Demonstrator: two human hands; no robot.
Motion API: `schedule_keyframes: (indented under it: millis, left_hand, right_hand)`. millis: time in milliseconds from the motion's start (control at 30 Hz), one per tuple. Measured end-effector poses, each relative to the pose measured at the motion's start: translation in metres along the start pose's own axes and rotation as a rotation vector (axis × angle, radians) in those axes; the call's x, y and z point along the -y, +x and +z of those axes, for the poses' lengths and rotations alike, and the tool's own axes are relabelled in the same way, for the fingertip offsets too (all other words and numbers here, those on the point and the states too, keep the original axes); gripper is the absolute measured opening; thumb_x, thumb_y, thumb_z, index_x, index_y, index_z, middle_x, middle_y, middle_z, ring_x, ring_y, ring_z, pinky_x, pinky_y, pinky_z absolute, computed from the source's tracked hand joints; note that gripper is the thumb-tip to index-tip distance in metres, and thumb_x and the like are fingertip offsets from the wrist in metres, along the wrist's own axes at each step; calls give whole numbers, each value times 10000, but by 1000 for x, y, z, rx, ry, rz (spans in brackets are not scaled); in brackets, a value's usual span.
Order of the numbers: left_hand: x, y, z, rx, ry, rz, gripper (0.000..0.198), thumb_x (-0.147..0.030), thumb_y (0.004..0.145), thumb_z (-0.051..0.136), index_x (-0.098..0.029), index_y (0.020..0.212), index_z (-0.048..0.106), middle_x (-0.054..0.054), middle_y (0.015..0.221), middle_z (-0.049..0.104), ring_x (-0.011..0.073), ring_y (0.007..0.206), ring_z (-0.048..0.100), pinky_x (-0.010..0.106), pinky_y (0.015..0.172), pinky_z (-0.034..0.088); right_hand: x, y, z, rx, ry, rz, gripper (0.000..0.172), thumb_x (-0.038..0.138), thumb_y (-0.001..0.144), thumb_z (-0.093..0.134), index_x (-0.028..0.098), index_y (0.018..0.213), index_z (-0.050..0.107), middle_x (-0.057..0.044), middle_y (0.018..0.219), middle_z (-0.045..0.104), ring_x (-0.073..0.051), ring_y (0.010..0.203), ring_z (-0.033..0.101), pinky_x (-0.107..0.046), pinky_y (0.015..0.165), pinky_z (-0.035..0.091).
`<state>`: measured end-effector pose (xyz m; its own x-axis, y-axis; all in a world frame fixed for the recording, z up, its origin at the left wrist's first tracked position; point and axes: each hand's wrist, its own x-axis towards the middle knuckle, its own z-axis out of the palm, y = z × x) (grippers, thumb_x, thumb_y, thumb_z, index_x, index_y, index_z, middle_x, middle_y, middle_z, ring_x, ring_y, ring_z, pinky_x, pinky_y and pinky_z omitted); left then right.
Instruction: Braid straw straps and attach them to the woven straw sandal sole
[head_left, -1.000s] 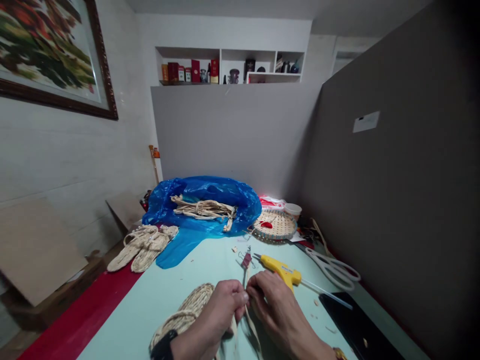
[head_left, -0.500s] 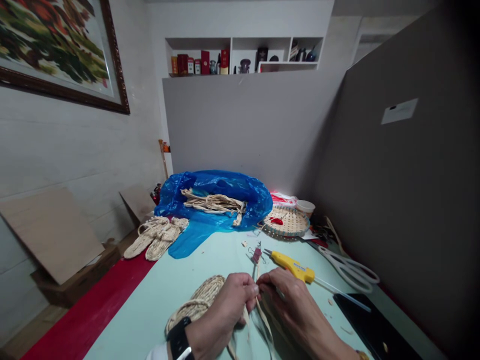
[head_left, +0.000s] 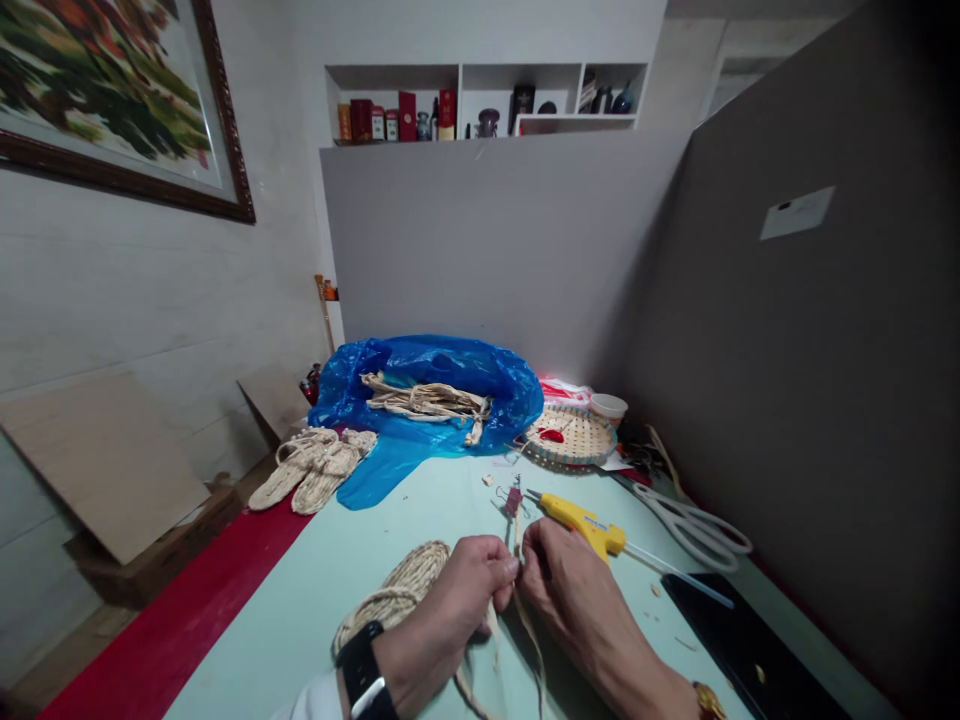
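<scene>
A thin braid of straw strands (head_left: 517, 535) runs down from a dark red binder clip (head_left: 513, 502) on the table. My left hand (head_left: 480, 580) is closed on the strands just below the clip, thumb against the fingers. Close beside it on the right, my right hand (head_left: 566, 580) has its fingers curled in at the braid; its grip is partly hidden. Loose strand ends (head_left: 531, 640) hang below and between both hands. A woven straw sole (head_left: 412, 580) lies behind my left wrist, partly covered by it.
A yellow glue gun (head_left: 581, 522) lies just past my right hand, with white-handled scissors (head_left: 690, 525) and a black flat object (head_left: 750, 640) to the right. Farther back are a blue plastic bag (head_left: 442, 360) of straw, a round woven tray (head_left: 574, 440) and straw sandals (head_left: 319, 470).
My right hand has turned, its fingers curling in more and rising slightly along the braid. My left hand stays nearly in place. The whole view has shifted slightly.
</scene>
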<state>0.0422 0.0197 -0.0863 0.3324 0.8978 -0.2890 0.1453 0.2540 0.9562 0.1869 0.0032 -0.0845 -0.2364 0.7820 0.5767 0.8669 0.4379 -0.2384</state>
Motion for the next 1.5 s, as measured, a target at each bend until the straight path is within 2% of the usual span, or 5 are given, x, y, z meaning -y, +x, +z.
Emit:
schedule_keyframes:
  millis: [267,400,633,1167,1500]
  left_hand:
    - [-4,0,2,-18,8,-11,312,-410,950,541,-160,765,572,-90,564,472,53,398,348,197,403,311]
    - [-10,-5,3,-20,10,6,311,-365,950,541,-169,709,543,-96,524,438,59,401,335,200,406,272]
    - [-13,-11,4,-17,51,29,305,-367,955,504,-189,707,500,-100,516,419,66,392,308,207,407,250]
    - [-32,-36,8,-269,704,342,288,-213,899,380,-179,826,656,104,802,718,252,763,626,354,673,355]
    - [-10,-41,23,-23,899,554,290,-130,768,494,-106,983,688,212,976,725,353,816,673,409,662,400]
  right_hand:
    - [-5,4,-17,-27,123,-35,313,267,963,390,234,652,397,4,569,543,-164,506,522,-271,503,398]
    - [-8,3,-19,-6,324,131,167,333,918,440,204,978,529,-87,919,670,-211,756,644,-333,681,516]
    - [-4,1,-7,364,563,327,325,456,930,381,224,749,517,-43,681,628,-227,675,628,-322,595,477]
    - [1,4,-14,248,503,398,375,473,828,449,180,698,644,-81,675,667,-280,698,621,-367,654,437]
    - [-7,7,-12,345,1021,601,293,453,723,679,170,657,648,-41,624,609,-196,598,546,-292,560,385]
